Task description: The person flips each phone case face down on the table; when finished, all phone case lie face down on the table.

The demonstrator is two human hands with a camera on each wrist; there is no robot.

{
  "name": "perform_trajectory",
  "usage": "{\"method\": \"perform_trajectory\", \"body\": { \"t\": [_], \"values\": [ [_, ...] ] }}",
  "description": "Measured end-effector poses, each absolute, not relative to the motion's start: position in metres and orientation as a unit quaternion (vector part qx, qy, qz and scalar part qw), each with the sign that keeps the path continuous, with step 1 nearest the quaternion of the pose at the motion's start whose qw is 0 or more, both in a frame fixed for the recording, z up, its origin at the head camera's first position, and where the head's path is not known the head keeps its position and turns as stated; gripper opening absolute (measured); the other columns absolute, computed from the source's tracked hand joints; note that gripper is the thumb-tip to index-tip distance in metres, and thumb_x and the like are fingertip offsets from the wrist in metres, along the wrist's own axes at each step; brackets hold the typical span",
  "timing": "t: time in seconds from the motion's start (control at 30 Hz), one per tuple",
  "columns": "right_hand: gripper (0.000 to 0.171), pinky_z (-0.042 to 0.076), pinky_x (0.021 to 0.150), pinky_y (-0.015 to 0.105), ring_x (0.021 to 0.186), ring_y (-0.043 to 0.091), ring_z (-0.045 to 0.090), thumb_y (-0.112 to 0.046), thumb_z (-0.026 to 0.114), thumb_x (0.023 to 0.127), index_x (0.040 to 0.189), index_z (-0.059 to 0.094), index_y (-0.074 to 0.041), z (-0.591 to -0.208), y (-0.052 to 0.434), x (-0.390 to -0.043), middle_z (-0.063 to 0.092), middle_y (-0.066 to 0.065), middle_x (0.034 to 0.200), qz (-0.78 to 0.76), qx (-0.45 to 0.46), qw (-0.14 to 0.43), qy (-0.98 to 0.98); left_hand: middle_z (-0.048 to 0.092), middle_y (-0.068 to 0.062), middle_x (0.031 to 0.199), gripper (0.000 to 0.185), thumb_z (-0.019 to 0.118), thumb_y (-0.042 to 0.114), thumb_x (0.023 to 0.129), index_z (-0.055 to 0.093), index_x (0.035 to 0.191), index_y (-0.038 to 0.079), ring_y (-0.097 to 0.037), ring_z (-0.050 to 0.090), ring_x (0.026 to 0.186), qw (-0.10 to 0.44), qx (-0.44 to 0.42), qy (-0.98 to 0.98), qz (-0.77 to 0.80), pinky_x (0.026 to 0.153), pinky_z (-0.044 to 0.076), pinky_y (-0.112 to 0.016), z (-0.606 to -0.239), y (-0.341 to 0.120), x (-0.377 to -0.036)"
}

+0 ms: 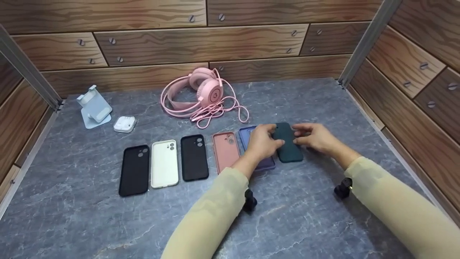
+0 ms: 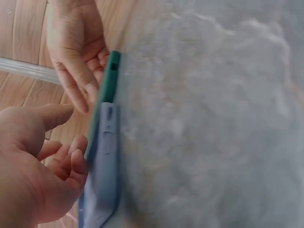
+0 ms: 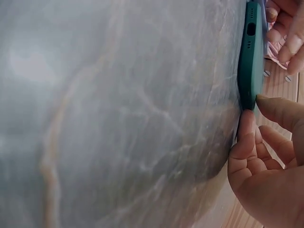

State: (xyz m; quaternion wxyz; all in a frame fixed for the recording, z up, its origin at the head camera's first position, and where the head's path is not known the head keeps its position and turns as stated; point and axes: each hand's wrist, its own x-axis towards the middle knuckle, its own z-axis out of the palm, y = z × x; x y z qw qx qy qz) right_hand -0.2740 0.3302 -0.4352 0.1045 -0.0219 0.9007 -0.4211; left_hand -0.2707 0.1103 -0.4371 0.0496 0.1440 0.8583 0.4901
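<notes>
Seemingly aligning the green case (image 1: 289, 145), right of the blue case (image 1: 246, 133), between left hand (image 1: 262, 142) and right hand (image 1: 318, 137), loosely spread (apparently gripping nothing). Next, probably: nudge edges straight, then withdraw.

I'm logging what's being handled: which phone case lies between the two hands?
The dark green case, at the row's right end in the head view; no other case is green.
</notes>
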Motion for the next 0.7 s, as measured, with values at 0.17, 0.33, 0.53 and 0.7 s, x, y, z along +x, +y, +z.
{"method": "perform_trajectory", "body": {
  "t": [0.17, 0.33, 0.53, 0.7],
  "values": [
    [0.059, 0.053, 0.073, 0.034, 0.105, 0.028, 0.06, -0.021, 0.074, 0.087, 0.14, 0.052, -0.007, -0.432, 0.326, -0.271, 0.062, 0.017, 0.122, -0.415, -0.019, 0.097, 0.904, 0.065, -0.009, 0.116, 0.052, 0.077, 0.02, 0.085, 0.06, 0.133, 0.01, -0.01, 0.061, 0.087, 0.041, 0.148, 0.836, 0.527, 0.071, 0.051, -0.022, -0.422, 0.095, -0.267],
    [0.059, 0.053, 0.072, 0.032, 0.101, 0.027, 0.062, -0.023, 0.075, 0.086, 0.139, 0.053, -0.008, -0.426, 0.315, -0.266, 0.064, 0.015, 0.119, -0.42, -0.029, 0.081, 0.904, 0.067, -0.006, 0.109, 0.05, 0.078, 0.021, 0.083, 0.063, 0.13, 0.011, -0.013, 0.064, 0.087, 0.008, 0.137, 0.837, 0.53, 0.071, 0.05, -0.022, -0.412, 0.073, -0.267],
    [0.058, 0.051, 0.071, 0.028, 0.097, 0.026, 0.063, -0.023, 0.077, 0.085, 0.137, 0.056, -0.008, -0.421, 0.295, -0.262, 0.067, 0.013, 0.113, -0.415, -0.063, 0.058, 0.906, 0.068, -0.006, 0.105, 0.051, 0.08, 0.02, 0.082, 0.063, 0.129, 0.011, -0.015, 0.064, 0.086, -0.019, 0.12, 0.842, 0.525, 0.072, 0.051, -0.022, -0.411, 0.045, -0.268],
    [0.056, 0.051, 0.073, 0.026, 0.099, 0.023, 0.064, -0.019, 0.076, 0.085, 0.136, 0.057, -0.007, -0.422, 0.278, -0.261, 0.067, 0.012, 0.112, -0.44, -0.074, 0.061, 0.893, 0.068, -0.006, 0.104, 0.051, 0.08, 0.021, 0.081, 0.064, 0.129, 0.012, -0.016, 0.063, 0.087, -0.022, 0.109, 0.85, 0.515, 0.073, 0.051, -0.025, -0.415, 0.028, -0.264]
  ]
}}
